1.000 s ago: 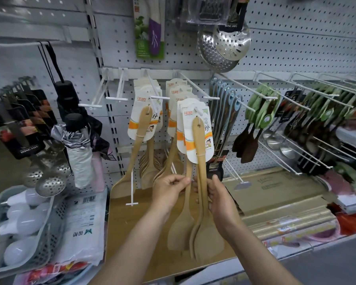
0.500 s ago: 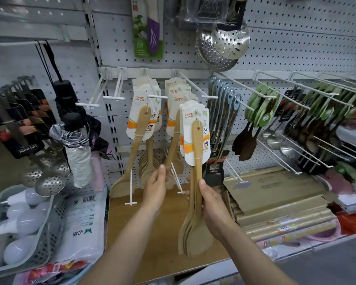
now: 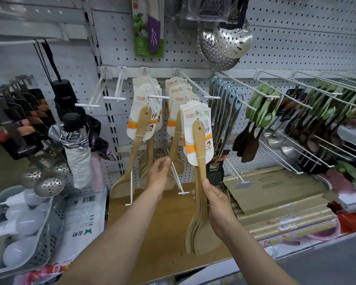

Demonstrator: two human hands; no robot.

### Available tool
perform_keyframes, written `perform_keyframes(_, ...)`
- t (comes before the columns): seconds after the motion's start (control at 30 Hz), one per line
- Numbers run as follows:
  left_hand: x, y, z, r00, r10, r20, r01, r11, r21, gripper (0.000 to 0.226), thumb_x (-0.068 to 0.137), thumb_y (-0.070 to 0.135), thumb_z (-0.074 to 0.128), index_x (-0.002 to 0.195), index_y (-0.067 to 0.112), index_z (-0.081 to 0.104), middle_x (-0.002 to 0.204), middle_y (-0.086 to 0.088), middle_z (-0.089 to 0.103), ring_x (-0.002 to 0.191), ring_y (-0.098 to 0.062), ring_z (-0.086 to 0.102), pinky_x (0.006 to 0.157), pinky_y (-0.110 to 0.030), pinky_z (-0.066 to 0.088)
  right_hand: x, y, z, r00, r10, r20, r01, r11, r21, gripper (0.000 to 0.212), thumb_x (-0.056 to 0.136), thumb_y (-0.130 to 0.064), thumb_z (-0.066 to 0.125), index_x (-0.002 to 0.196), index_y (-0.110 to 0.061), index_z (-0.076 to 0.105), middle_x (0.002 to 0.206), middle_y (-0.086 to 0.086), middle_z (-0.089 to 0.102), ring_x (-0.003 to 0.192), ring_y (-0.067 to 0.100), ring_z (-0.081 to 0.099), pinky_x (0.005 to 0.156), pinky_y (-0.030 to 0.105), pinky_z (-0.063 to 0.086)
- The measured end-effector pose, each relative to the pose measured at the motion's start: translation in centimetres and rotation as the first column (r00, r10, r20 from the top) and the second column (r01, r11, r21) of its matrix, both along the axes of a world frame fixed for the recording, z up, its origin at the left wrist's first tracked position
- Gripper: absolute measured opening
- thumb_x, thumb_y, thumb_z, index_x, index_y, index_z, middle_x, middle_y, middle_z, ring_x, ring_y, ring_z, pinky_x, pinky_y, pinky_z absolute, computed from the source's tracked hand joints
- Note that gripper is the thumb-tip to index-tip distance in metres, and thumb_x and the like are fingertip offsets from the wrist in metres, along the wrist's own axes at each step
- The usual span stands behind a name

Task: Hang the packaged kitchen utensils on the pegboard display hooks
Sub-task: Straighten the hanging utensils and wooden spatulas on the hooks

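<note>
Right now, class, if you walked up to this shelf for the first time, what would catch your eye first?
In the centre, the right hand grips a bunch of carded wooden spatulas, their cards at a hook tip. Just left, the left hand touches spatulas already hanging. Top centre, shiny perforated skimmers hang on the pegboard.

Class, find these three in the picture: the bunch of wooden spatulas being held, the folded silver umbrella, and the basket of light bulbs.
Wooden spatulas (image 3: 201, 161): head view, on the front handle.
Silver umbrella (image 3: 78, 159): head view, on its folded canopy.
Basket (image 3: 49, 239): head view, on its perforated right wall.
</note>
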State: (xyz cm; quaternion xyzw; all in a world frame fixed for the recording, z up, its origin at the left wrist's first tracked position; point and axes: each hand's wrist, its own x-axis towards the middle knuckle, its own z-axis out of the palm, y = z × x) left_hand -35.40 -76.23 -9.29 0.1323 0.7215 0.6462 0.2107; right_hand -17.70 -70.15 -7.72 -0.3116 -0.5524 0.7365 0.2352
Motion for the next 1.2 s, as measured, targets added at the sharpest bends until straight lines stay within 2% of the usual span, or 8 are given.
perform_keyframes(0.1, -0.4, 0.2, -0.6, 1.0, 0.016, -0.009, -0.016, 0.999, -0.032, 0.032, 0.097, 0.053, 0.056, 0.123, 0.037, 0.063, 0.123, 0.01, 0.062, 0.114, -0.014, 0.053, 0.104, -0.038, 0.04, 0.1, 0.0, 0.1, 1.0, -0.006, 0.017, 0.006, 1.0, 0.014, 0.044, 0.083, -0.059, 0.061, 0.104, -0.026, 0.081, 0.093, 0.009, 0.076, 0.089, 0.018, 0.067, 0.093, 0.04, 0.053)
perform_keyframes(0.17, -0.9, 0.4, -1.1, 0.999, 0.018, -0.038, -0.022, 0.994, -0.105, 0.021, 0.092, 0.062, 0.057, 0.109, 0.052, 0.063, 0.111, 0.02, 0.063, 0.114, -0.016, 0.057, 0.11, -0.048, 0.041, 0.1, -0.2, 0.2, 1.0, -0.009, 0.023, 0.009, 1.0, 0.014, 0.043, 0.083, -0.059, 0.06, 0.103, -0.026, 0.081, 0.095, 0.01, 0.076, 0.089, 0.019, 0.067, 0.093, 0.04, 0.053)
perform_keyframes(0.23, -1.2, 0.6, -1.2, 0.998, 0.002, -0.066, -0.012, 0.988, -0.152, 0.014, 0.09, 0.063, 0.059, 0.1, 0.054, 0.062, 0.103, 0.027, 0.061, 0.11, -0.015, 0.059, 0.107, -0.048, 0.044, -0.1, -0.4, 0.3, 1.0, -0.017, 0.022, 0.016, 1.0, 0.006, 0.042, 0.083, -0.058, 0.06, 0.101, -0.026, 0.081, 0.097, 0.012, 0.076, 0.089, 0.019, 0.067, 0.093, 0.04, 0.053)
perform_keyframes(0.33, -0.6, 0.8, -0.3, 0.999, 0.0, -0.044, -0.005, 0.995, -0.104, 0.014, 0.093, 0.041, 0.068, 0.105, 0.035, 0.065, 0.101, 0.019, 0.062, 0.099, -0.011, 0.057, 0.087, -0.027, 0.047, -0.4, -0.6, 0.3, 0.999, -0.031, 0.014, 0.031, 1.0, -0.006, 0.044, 0.081, -0.059, 0.062, 0.101, -0.025, 0.081, 0.092, 0.011, 0.076, 0.087, 0.019, 0.067, 0.089, 0.038, 0.053)
perform_keyframes(0.43, 0.1, 0.8, -0.2, 0.999, 0.028, -0.043, -0.032, 0.995, -0.096, 0.014, 0.093, 0.032, 0.071, 0.104, 0.024, 0.069, 0.095, 0.015, 0.064, 0.086, -0.007, 0.058, 0.065, -0.016, 0.039, -0.5, -0.6, 0.3, 0.999, -0.046, 0.005, 0.046, 0.999, -0.023, 0.047, 0.08, -0.057, 0.063, 0.104, -0.021, 0.08, 0.091, 0.01, 0.076, 0.086, 0.019, 0.066, 0.085, 0.034, 0.053)
perform_keyframes(0.67, 0.6, -1.3, -1.1, 1.0, 0.011, 0.003, -0.011, 1.0, 0.019, 0.003, 0.088, 0.028, 0.077, 0.088, 0.027, 0.074, 0.09, 0.003, 0.071, 0.09, -0.019, 0.066, 0.084, -0.036, 0.054, -0.3, -0.8, 0.2, 1.0, -0.02, 0.013, 0.02, 1.0, -0.025, 0.053, 0.078, -0.062, 0.064, 0.106, -0.02, 0.079, 0.1, 0.013, 0.076, 0.089, 0.019, 0.068, 0.085, 0.035, 0.054)
perform_keyframes(1.03, 2.6, -5.2, 2.0, 0.983, -0.153, 0.106, 0.145, 0.986, 0.079, 0.002, 0.088, 0.019, 0.076, 0.088, 0.016, 0.076, 0.077, 0.007, 0.073, 0.07, -0.005, 0.062, 0.066, -0.02, 0.047, 0.5, -1.4, 1.1, 0.997, 0.076, -0.02, -0.078, 0.995, -0.068, 0.044, 0.088, -0.055, 0.06, 0.109, -0.022, 0.08, 0.1, 0.01, 0.069, 0.093, 0.02, 0.063, 0.09, 0.036, 0.05)
perform_keyframes(1.2, 3.9, -4.4, 2.2, 0.976, -0.21, 0.065, 0.207, 0.977, 0.043, 0.015, 0.085, 0.016, 0.079, 0.096, 0.007, 0.076, 0.091, 0.004, 0.071, 0.079, -0.004, 0.06, 0.065, -0.014, 0.045, 0.7, -1.3, 1.5, 0.994, 0.103, -0.027, -0.105, 0.989, -0.103, 0.045, 0.09, -0.05, 0.059, 0.113, -0.017, 0.078, 0.104, 0.011, 0.076, 0.091, 0.016, 0.071, 0.079, 0.033, 0.055)
